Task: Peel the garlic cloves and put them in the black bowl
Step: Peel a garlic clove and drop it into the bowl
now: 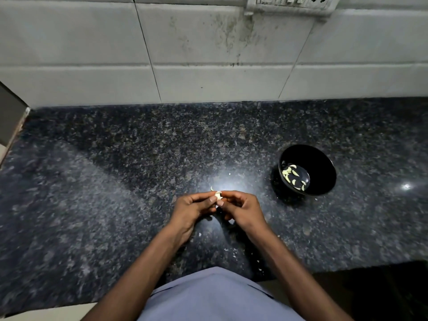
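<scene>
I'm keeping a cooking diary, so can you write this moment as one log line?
step: peeling | both hands pinch garlic clove | black bowl: peeled cloves inside | counter: skin bits

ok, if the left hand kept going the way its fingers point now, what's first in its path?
The left hand points right, toward the right hand. First contact: the garlic clove both already pinch, then the right hand's fingertips directly behind it.

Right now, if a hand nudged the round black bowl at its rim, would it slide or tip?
The round black bowl would probably slide: the polished granite counter looks slick. It likely feels light, holding only a few peeled garlic cloves. Tipping seems unlikely.
</scene>
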